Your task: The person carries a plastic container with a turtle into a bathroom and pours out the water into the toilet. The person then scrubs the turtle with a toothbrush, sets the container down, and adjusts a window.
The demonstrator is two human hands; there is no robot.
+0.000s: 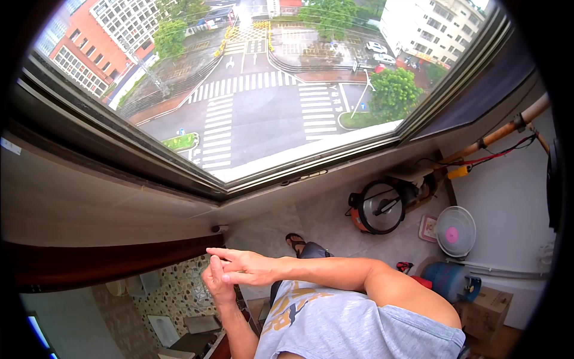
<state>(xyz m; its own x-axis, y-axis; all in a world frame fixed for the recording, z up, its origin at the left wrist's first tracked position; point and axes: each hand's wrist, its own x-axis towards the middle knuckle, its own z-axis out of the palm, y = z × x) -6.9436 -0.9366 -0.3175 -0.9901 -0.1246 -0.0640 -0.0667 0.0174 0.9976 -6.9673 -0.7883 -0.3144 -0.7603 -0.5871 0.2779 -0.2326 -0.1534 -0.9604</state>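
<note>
My right hand point(251, 267) reaches in from the right and meets my left hand point(219, 284) in front of my body. The right index finger points left past the left fingertips, and the right thumb lies across the left hand. Between that thumb and index finger are the left fingers, so the right hand is closed around them. The left hand comes up from below with at least one finger stretched upward; its other fingers are partly covered. No object shows in either hand. Behind them is a grey T-shirt point(353, 326) with a printed front.
A window frame point(311, 173) overlooks a street crossing. On the tiled floor point(269, 224) are a sandalled foot point(295, 242), a round lidded pot point(382, 209), a white fan point(455, 232), a blue water bottle point(449, 280) and a cardboard box point(487, 308). A dark wooden edge point(119, 263) runs left.
</note>
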